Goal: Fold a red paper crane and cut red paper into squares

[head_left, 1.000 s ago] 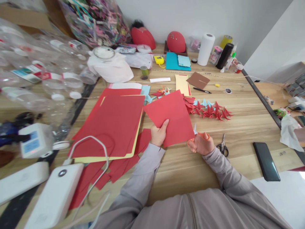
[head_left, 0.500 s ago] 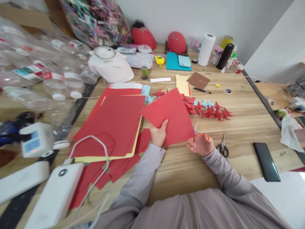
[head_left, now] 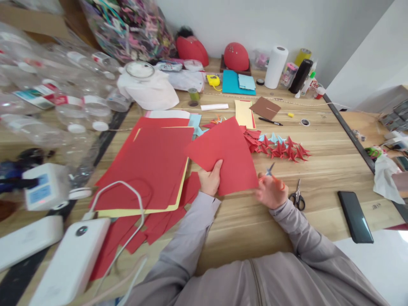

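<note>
My left hand (head_left: 210, 179) grips a square-looking sheet of red paper (head_left: 226, 155) by its near edge, thumb on top. In my right hand (head_left: 272, 191) is a pair of orange-handled scissors (head_left: 270, 168), blades pointing up and away, just right of the sheet's near right corner; the fingers are slightly blurred. To the left lies a stack of large red sheets (head_left: 156, 165) with a yellow one showing beneath. Red paper offcuts (head_left: 165, 221) lie along its near side. Beyond the held sheet sit several folded red paper stars (head_left: 288, 149).
Black-handled scissors (head_left: 297, 199) and a phone (head_left: 355, 216) lie to the right. A white power bank (head_left: 68, 263) with a looped cable is at near left, below many plastic bottles (head_left: 66, 112). A paper roll (head_left: 276, 68) stands at the back.
My right hand has turned, swinging the scissors' blades up and to the right, away from the paper's edge. The sheet in my left hand has shifted slightly left.
</note>
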A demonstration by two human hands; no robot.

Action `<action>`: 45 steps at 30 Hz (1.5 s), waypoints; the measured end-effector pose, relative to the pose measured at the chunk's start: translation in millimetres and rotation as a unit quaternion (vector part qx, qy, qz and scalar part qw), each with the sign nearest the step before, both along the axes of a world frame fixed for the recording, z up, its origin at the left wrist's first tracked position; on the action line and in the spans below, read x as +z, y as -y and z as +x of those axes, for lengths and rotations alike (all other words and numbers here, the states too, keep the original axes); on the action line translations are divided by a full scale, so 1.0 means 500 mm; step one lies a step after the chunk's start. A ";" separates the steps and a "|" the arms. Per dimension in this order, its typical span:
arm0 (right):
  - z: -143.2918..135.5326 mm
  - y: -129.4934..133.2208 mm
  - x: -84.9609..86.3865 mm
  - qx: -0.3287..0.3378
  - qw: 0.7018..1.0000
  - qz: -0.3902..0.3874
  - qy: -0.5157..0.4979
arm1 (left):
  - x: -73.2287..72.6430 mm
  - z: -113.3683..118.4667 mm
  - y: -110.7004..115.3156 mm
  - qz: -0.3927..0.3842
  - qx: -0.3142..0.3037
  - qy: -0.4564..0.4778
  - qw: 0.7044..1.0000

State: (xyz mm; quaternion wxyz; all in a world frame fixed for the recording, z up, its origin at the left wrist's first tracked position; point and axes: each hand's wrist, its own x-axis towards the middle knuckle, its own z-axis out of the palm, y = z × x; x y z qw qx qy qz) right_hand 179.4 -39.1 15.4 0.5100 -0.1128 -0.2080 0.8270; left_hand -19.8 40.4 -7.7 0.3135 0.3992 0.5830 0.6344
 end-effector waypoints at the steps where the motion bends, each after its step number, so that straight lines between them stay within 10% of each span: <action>1: 0.009 -0.002 0.005 -0.051 0.999 -0.010 -0.008 | -0.002 -0.004 -0.003 0.003 0.008 0.003 1.000; 5: 0.030 -0.010 0.013 -0.131 0.990 -0.039 0.026 | -0.006 -0.011 -0.009 0.003 0.006 0.023 1.000; 17: -0.013 0.009 -0.010 0.123 0.983 0.137 0.004 | 0.006 -0.007 -0.009 -0.025 0.009 0.073 0.997; 45: -0.016 0.008 -0.019 0.128 0.989 0.068 0.019 | 0.011 -0.005 -0.008 -0.030 0.017 0.082 0.996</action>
